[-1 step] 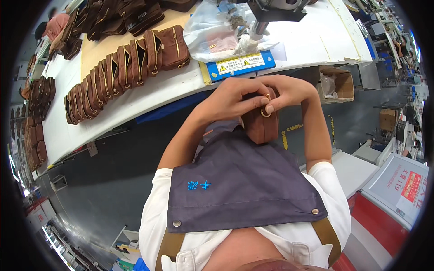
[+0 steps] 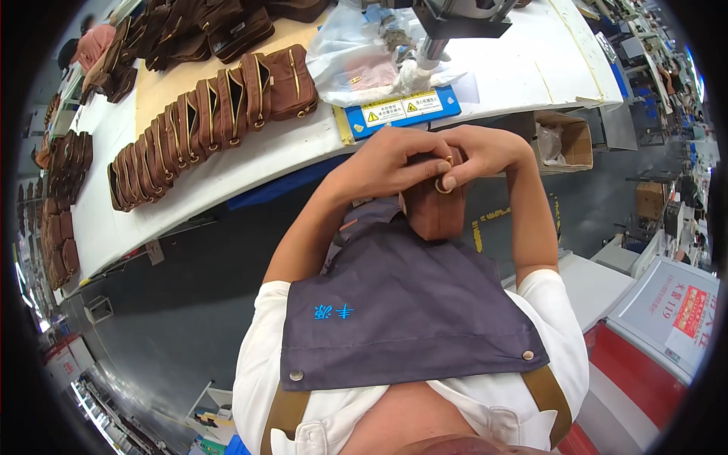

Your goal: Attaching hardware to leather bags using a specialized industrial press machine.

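Note:
Close to my apron, a small brown bag (image 2: 434,212) hangs between my two hands, just off the near edge of the table. My left hand (image 2: 396,161) is closed on its upper part, thumb pointing right. From the other side my right hand (image 2: 479,157) is closed on it too, and the two thumbs nearly meet. A gold-coloured ring (image 2: 442,186) shows at the right thumb tip, beside a bit of gold metal. The bag's top and most of my fingertips are hidden behind the hands.
A row of brown zip bags (image 2: 193,125) lines the white table (image 2: 102,231) at the left. Darker brown bags (image 2: 205,30) lie heaped behind it. A machine post (image 2: 434,53) wrapped in plastic rises beyond my hands, near a blue label board (image 2: 402,112). A cardboard box (image 2: 570,142) stands lower right of the table.

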{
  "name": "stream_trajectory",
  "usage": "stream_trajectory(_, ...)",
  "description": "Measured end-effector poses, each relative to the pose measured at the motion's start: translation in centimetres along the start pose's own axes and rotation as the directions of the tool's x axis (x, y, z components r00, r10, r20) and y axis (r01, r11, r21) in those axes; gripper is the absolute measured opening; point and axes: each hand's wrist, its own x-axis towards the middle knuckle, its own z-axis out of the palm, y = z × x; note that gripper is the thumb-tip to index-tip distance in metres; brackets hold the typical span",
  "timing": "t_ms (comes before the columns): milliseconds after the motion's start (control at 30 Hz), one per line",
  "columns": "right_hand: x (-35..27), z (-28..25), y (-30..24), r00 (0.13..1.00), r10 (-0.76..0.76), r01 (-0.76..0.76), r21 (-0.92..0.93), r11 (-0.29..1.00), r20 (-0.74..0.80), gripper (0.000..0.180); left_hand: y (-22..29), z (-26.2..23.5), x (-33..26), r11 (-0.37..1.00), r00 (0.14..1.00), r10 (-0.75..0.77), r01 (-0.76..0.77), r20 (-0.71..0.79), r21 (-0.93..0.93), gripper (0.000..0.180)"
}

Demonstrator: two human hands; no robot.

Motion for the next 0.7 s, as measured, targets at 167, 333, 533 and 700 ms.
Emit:
stream_trajectory(167,1.4,-2.0,0.0,0.960,0.202,-0.224,-0.098,0.970,-0.192,0.040,-2.5,-1.2,2.2,0.952,0.940,0.215,-0.141,-0.264,0.273,0.013)
stream_trajectory(333,2.9,-4.1,-0.7,0.931,0.116,-0.195,-0.202,0.960,-0.346,0.045,-4.9,-3.1,4.4,0.986,0.935,-0.160,0.135,-0.315,-0.100,0.019)
stream_trajectory(533,4.0,-5.2,0.3,0.886,0.086,-0.119,-0.044,0.992,-0.456,0.051,-6.5,-4.6,6.1,0.865,0.878,-0.387,0.241,-0.281,-0.440,0.012)
stream_trajectory(700,4.6,-6.7,1.6,0.888,0.165,-0.161,0.045,0.986,-0.428,0.047,-7.1,-5.8,7.5,0.808,0.874,-0.432,0.264,-0.224,-0.526,0.012)
